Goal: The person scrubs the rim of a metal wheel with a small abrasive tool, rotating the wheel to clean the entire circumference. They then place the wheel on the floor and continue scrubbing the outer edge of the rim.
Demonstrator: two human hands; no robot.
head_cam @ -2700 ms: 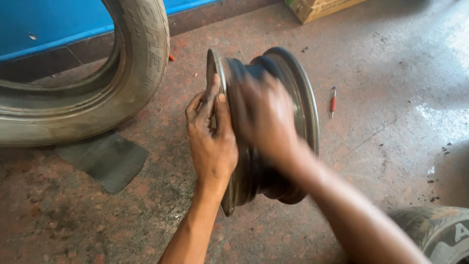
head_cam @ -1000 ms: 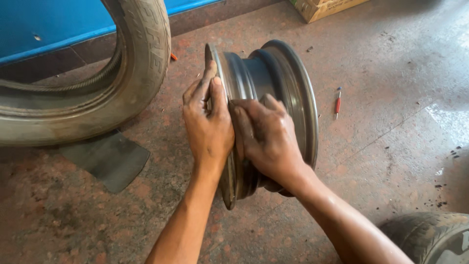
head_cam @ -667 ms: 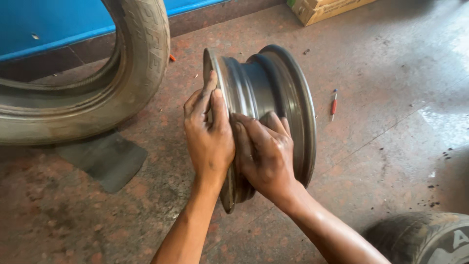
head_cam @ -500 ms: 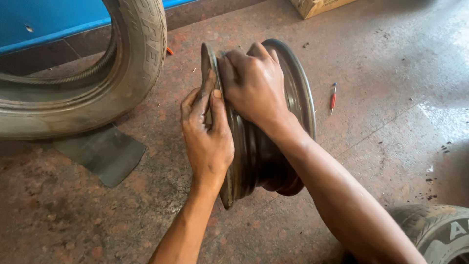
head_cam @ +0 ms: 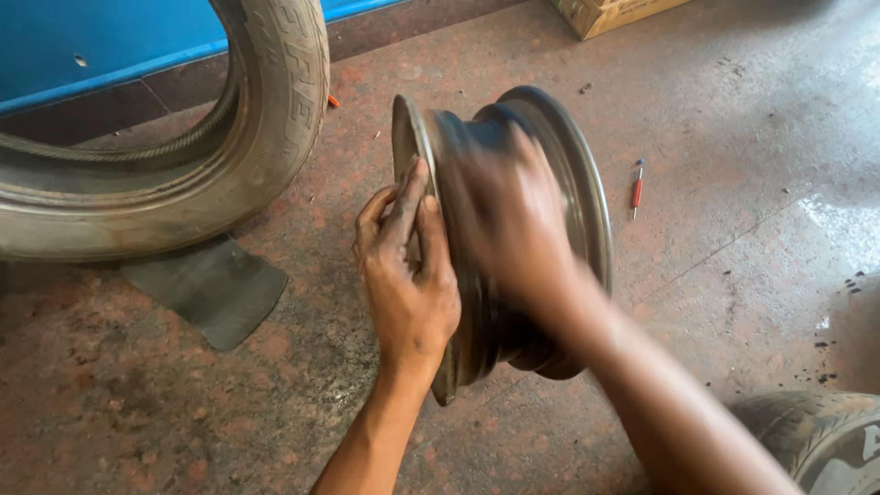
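A bare steel wheel rim (head_cam: 587,174) stands upright on its edge on the stone floor. My left hand (head_cam: 408,275) lies flat against the rim's near flange, fingers pointing up along its edge, steadying it. My right hand (head_cam: 509,225) is a motion blur across the rim's barrel, pressed on the metal; whether it holds anything I cannot tell.
A worn tyre (head_cam: 183,137) leans at the left by a blue wall (head_cam: 101,37). A black rubber flap (head_cam: 215,289) lies below it. A small red screwdriver (head_cam: 635,191) lies right of the rim. Another tyre (head_cam: 825,435) shows at bottom right, a cardboard box (head_cam: 614,11) at top.
My right hand has swept back and forth over the rim's barrel, from the upper part down toward the middle, now blurred. My left hand has stayed on the near flange.
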